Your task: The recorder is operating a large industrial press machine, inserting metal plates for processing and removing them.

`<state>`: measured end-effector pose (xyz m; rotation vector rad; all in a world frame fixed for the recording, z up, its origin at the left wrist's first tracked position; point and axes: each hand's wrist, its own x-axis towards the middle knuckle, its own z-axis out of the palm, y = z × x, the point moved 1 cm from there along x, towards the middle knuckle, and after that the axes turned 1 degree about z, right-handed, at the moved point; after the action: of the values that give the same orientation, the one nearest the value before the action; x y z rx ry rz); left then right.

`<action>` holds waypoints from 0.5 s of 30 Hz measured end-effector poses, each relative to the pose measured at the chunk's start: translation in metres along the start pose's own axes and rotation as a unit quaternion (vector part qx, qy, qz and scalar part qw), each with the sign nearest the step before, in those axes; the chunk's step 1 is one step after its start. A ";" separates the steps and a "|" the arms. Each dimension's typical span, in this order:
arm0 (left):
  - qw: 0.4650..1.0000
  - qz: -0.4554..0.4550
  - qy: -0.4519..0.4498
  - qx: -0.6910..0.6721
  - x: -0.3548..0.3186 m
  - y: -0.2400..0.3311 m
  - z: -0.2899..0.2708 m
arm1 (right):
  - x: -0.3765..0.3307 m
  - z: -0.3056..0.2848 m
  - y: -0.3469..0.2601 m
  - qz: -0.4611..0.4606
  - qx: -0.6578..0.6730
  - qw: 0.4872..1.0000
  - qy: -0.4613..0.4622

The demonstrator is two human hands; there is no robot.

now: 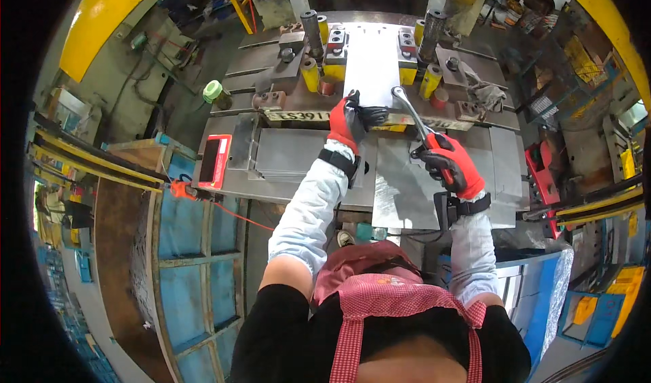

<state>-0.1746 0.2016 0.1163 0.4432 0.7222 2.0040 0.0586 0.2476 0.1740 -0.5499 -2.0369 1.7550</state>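
My left hand [349, 121], in a red and black glove, is closed at the near left corner of a bright metal sheet [371, 64]. Its thumb is up by the sheet's side and its fingers lie along the near edge. The sheet reaches back between the guide posts of a press die [334, 57]. My right hand [450, 163], gloved the same way, is wrapped round a long metal tool [412, 114] resembling a ring wrench. The tool's ring end lies at the sheet's near right corner. Below my right hand is a larger flat metal sheet [405, 186].
A stack of grey metal sheets [288, 154] lies left of my left forearm, with a red-framed flat item [215, 160] beyond it. A green-capped bottle [214, 93] stands farther left. A grey rag [485, 93] lies at right. Blue framed panels [183, 240] stand at lower left.
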 end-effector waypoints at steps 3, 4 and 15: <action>1.000 -0.002 0.004 -0.022 0.004 -0.003 0.000 | -0.001 -0.009 0.010 0.052 0.060 0.997 -0.008; 1.000 0.004 0.012 -0.008 0.004 -0.002 0.000 | -0.003 -0.007 0.008 0.042 0.064 0.997 -0.014; 0.997 -0.010 0.082 -0.006 0.003 -0.003 0.016 | -0.161 -0.079 0.186 0.087 -0.046 0.975 0.197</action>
<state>-0.1648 0.2102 0.1271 0.2656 0.8103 2.0420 0.2440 0.2528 -0.0061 -1.0437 -1.8377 1.4974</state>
